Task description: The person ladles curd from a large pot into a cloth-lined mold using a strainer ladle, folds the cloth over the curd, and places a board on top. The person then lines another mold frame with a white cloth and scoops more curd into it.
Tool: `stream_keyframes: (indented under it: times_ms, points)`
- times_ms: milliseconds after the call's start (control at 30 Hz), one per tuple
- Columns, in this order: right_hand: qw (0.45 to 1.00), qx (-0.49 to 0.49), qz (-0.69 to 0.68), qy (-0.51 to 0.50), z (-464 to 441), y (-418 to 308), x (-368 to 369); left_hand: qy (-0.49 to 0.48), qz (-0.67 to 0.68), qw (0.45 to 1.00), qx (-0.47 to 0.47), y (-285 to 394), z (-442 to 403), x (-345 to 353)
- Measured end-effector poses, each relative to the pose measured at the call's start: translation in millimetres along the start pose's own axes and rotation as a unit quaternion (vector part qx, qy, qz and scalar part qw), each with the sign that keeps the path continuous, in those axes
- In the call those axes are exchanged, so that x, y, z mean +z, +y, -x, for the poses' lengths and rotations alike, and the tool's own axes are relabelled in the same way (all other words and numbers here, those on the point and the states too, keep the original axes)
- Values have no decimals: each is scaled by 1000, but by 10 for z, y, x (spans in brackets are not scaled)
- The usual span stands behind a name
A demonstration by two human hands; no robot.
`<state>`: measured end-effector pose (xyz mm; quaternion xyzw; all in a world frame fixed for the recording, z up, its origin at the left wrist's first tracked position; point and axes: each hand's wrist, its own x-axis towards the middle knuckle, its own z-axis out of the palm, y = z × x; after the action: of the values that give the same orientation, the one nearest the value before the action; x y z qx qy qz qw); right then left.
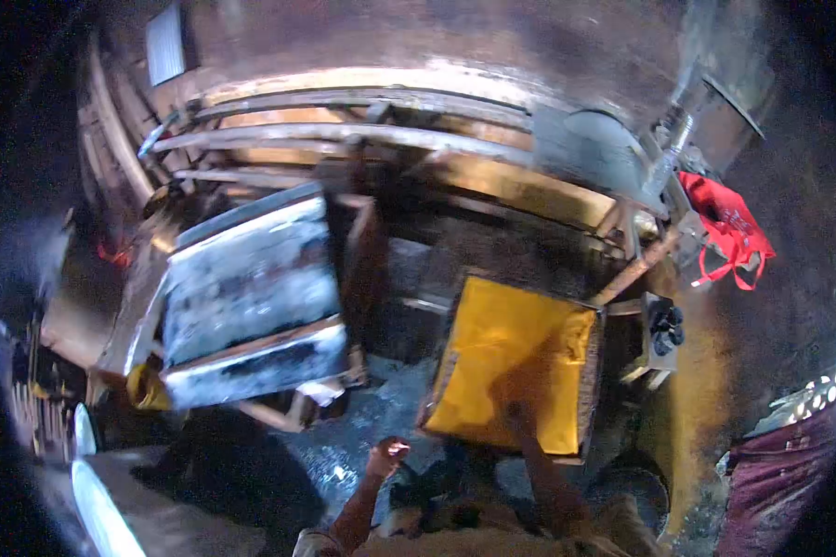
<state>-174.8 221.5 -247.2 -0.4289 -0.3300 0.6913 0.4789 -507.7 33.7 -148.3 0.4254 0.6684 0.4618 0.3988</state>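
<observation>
A yellow sheet (492, 348) lies over a dark-edged, board-like frame (581, 408) in front of me. My right hand (518, 416) is over the lower part of this sheet, in shadow; its fingers are too dark and blurred to make out, as is whether it touches the sheet. Lower down and further left, my left hand (387, 457) is held apart from the sheet with its fingers curled in. A bright spot shows at its fingertips, and whatever it may hold is not clear.
To the left stands a tilted table (251, 288) with a whitish, stained top. Behind run long wooden beams (372, 135). A red bag (729, 223) hangs at the right, near a small stand with dark objects (664, 334). A yellow roll-like item (146, 385) is at the table's near corner.
</observation>
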Motion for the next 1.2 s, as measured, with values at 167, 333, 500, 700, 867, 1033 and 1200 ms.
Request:
stream_keyframes:
  times_ms: [167,333,500,700,867,1033,1200]
  points:
    - [964,-34,200,-169,187,-1073,3446,97,36,983,-151,-381,1544,-1376]
    - [944,52,264,-192,74,-1360,4795,439,168,876,-103,-605,2753,-2452]
    - [963,47,139,-225,-399,-855,4999,489,201,844,-87,-134,2950,-2766]
    - [985,35,104,-132,543,-1417,4997,483,87,871,21,858,1938,-3402]
    - [987,43,158,-3,1030,-1690,3574,474,28,873,113,995,1227,-3469]
    - [964,-22,247,99,1733,-1641,1505,173,-19,983,-53,1085,938,-2616]
    - [940,-26,201,275,2488,-1562,458,155,-35,985,-67,1132,724,-1536]
